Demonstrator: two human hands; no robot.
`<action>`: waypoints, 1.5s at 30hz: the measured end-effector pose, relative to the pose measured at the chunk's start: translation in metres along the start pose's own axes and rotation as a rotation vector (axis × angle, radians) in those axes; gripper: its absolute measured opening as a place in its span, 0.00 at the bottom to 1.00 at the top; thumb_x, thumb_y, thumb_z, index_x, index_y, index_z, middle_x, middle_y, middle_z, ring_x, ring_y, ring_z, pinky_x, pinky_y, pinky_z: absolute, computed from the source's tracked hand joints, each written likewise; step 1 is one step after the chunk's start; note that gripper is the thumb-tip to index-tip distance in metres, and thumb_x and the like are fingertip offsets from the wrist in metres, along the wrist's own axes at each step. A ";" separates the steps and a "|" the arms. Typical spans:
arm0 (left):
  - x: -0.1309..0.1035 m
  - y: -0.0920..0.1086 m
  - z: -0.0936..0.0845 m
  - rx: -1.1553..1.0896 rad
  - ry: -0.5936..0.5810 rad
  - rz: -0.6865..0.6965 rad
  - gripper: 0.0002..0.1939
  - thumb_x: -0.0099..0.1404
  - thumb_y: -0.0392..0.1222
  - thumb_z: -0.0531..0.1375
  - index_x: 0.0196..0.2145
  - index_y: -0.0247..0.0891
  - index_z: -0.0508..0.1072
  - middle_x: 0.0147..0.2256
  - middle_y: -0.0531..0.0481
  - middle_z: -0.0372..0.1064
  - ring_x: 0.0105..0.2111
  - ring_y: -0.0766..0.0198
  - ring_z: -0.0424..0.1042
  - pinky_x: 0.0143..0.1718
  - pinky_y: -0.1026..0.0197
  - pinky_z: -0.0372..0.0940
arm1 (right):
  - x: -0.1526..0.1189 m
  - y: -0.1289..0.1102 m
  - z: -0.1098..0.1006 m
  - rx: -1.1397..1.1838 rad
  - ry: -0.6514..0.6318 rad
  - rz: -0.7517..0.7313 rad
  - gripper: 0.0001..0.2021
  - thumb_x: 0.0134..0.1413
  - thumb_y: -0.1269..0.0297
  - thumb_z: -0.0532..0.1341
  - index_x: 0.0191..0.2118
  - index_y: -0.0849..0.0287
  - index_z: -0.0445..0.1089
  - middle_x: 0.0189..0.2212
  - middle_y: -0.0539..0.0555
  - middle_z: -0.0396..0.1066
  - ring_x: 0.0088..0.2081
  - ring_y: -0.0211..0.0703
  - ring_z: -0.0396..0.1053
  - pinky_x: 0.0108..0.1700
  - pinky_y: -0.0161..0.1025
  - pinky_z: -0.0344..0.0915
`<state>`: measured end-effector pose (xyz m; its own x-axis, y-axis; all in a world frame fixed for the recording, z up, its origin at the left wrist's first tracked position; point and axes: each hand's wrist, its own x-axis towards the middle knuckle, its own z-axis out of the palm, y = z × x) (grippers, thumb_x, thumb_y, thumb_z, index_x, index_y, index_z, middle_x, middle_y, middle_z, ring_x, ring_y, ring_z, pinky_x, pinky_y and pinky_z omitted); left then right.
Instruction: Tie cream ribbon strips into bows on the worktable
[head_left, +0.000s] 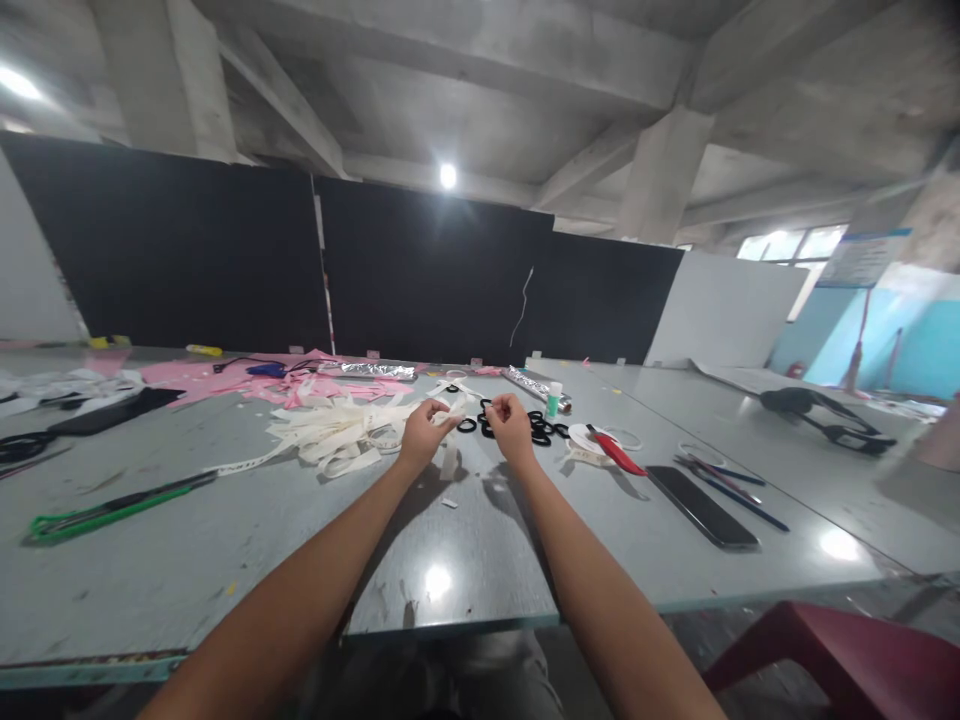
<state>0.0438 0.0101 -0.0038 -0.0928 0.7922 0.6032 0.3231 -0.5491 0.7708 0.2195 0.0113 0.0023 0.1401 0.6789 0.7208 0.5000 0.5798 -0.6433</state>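
Observation:
Above the table, my left hand [426, 434] pinches a cream printed ribbon [450, 460], whose loose end hangs below the fingers. My right hand [511, 428] is just to its right, thumb and fingers closed together. What it holds, if anything, I cannot make out; black bands lie right behind its fingertips. Several black ring-shaped bands [540, 430] are heaped behind and beside the right hand, and one black ring [466, 425] lies between the hands. Left of my left hand spreads a tangled pile of cream ribbon strips [322, 432].
On the right are a ribbon roll [586, 438], a red-handled tool [616, 452], a phone [701, 507], pens [739, 492] and a glue stick [553, 400]. Green-handled scissors [120, 510] lie left. Pink scraps [225, 378] lie along the back. A maroon chair [840, 660] stands front right.

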 end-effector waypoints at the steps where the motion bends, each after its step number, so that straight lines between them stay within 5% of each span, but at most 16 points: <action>1: -0.001 0.001 -0.001 0.008 0.017 0.023 0.14 0.49 0.49 0.64 0.30 0.37 0.69 0.27 0.53 0.67 0.29 0.65 0.66 0.32 0.64 0.59 | -0.001 -0.001 0.002 0.049 -0.046 0.034 0.09 0.48 0.60 0.58 0.32 0.60 0.69 0.26 0.52 0.66 0.28 0.39 0.62 0.35 0.38 0.63; 7: -0.010 0.011 -0.005 0.186 -0.092 0.206 0.05 0.57 0.43 0.56 0.27 0.38 0.66 0.24 0.54 0.64 0.26 0.65 0.63 0.30 0.64 0.57 | -0.017 -0.013 0.025 0.541 -0.404 0.271 0.17 0.47 0.51 0.58 0.34 0.60 0.71 0.28 0.53 0.69 0.29 0.39 0.66 0.27 0.34 0.65; 9: -0.013 0.016 -0.006 0.256 -0.147 0.285 0.02 0.56 0.39 0.56 0.28 0.39 0.67 0.28 0.52 0.67 0.30 0.63 0.64 0.35 0.62 0.59 | -0.020 -0.015 0.030 0.648 -0.397 0.335 0.18 0.47 0.50 0.59 0.36 0.59 0.71 0.31 0.54 0.70 0.30 0.39 0.67 0.27 0.34 0.67; 12: -0.015 0.021 -0.005 0.264 -0.186 0.309 0.10 0.53 0.32 0.55 0.35 0.40 0.67 0.33 0.51 0.69 0.34 0.62 0.66 0.42 0.59 0.59 | -0.019 -0.015 0.027 0.725 -0.317 0.422 0.17 0.42 0.52 0.63 0.36 0.59 0.71 0.32 0.53 0.71 0.30 0.38 0.67 0.29 0.35 0.68; 15: -0.013 0.019 -0.004 0.164 -0.148 0.221 0.13 0.53 0.31 0.53 0.37 0.40 0.65 0.34 0.52 0.69 0.32 0.65 0.67 0.41 0.61 0.60 | -0.014 -0.012 0.020 0.730 -0.273 0.460 0.16 0.37 0.56 0.67 0.33 0.61 0.72 0.27 0.52 0.70 0.28 0.37 0.67 0.28 0.35 0.68; 19: -0.004 0.010 0.000 -0.107 0.001 -0.041 0.14 0.55 0.44 0.59 0.39 0.38 0.63 0.35 0.50 0.67 0.28 0.68 0.66 0.34 0.63 0.62 | -0.012 -0.011 0.016 0.699 -0.287 0.454 0.16 0.37 0.57 0.67 0.33 0.62 0.73 0.25 0.52 0.70 0.25 0.35 0.66 0.25 0.34 0.67; 23: 0.000 0.006 0.002 -0.443 -0.168 -0.360 0.21 0.56 0.54 0.58 0.40 0.35 0.65 0.35 0.47 0.69 0.25 0.68 0.68 0.28 0.63 0.64 | -0.014 -0.012 0.017 0.650 -0.338 0.424 0.16 0.38 0.58 0.66 0.34 0.63 0.74 0.26 0.52 0.71 0.25 0.35 0.66 0.25 0.35 0.67; 26: -0.001 0.006 0.003 -0.543 -0.230 -0.399 0.20 0.53 0.51 0.62 0.38 0.32 0.69 0.31 0.46 0.71 0.25 0.66 0.70 0.29 0.62 0.66 | -0.015 -0.012 0.019 0.605 -0.354 0.387 0.16 0.38 0.59 0.66 0.35 0.63 0.74 0.27 0.53 0.72 0.25 0.37 0.67 0.25 0.35 0.67; 31: 0.003 -0.001 -0.001 -0.534 -0.045 -0.452 0.18 0.55 0.46 0.61 0.40 0.31 0.68 0.34 0.44 0.71 0.26 0.66 0.70 0.32 0.61 0.67 | -0.010 -0.009 0.017 0.626 -0.295 0.352 0.18 0.39 0.59 0.64 0.39 0.61 0.70 0.23 0.49 0.69 0.22 0.35 0.66 0.25 0.34 0.66; 35: 0.004 -0.001 -0.011 -0.085 0.229 -0.142 0.26 0.54 0.38 0.60 0.52 0.40 0.62 0.45 0.45 0.66 0.37 0.64 0.70 0.40 0.59 0.66 | -0.005 -0.006 0.013 0.517 -0.126 0.302 0.14 0.41 0.60 0.62 0.36 0.59 0.66 0.18 0.44 0.65 0.17 0.32 0.60 0.21 0.32 0.60; 37: 0.001 0.004 -0.012 0.094 0.139 0.115 0.26 0.54 0.37 0.60 0.52 0.41 0.64 0.49 0.44 0.65 0.46 0.59 0.67 0.48 0.56 0.62 | -0.005 -0.007 0.011 0.372 -0.098 0.244 0.11 0.42 0.60 0.61 0.34 0.59 0.68 0.18 0.45 0.64 0.18 0.33 0.59 0.22 0.32 0.58; 39: -0.005 0.011 -0.008 0.173 -0.081 0.274 0.24 0.53 0.38 0.62 0.49 0.40 0.68 0.50 0.44 0.65 0.51 0.55 0.63 0.54 0.53 0.57 | -0.007 -0.011 0.010 0.240 -0.135 0.143 0.10 0.45 0.59 0.60 0.32 0.60 0.71 0.19 0.47 0.65 0.21 0.36 0.60 0.25 0.34 0.59; 42: -0.011 0.014 0.002 0.144 -0.267 0.283 0.22 0.53 0.38 0.61 0.47 0.38 0.70 0.49 0.45 0.68 0.50 0.55 0.65 0.55 0.54 0.57 | -0.013 -0.020 0.011 0.208 -0.264 -0.026 0.12 0.51 0.57 0.57 0.30 0.59 0.73 0.24 0.51 0.70 0.28 0.40 0.65 0.32 0.36 0.62; 45: -0.013 0.011 0.010 -0.007 -0.259 0.120 0.16 0.57 0.39 0.57 0.43 0.36 0.73 0.41 0.46 0.73 0.42 0.57 0.70 0.47 0.55 0.63 | -0.017 -0.028 0.012 0.274 -0.310 -0.085 0.15 0.56 0.56 0.53 0.33 0.58 0.73 0.30 0.53 0.72 0.34 0.43 0.67 0.38 0.37 0.62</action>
<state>0.0576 -0.0034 -0.0051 0.1900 0.7628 0.6181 0.3106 -0.6439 0.6992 0.1928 -0.0112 0.0054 -0.1762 0.7028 0.6892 0.2473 0.7093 -0.6601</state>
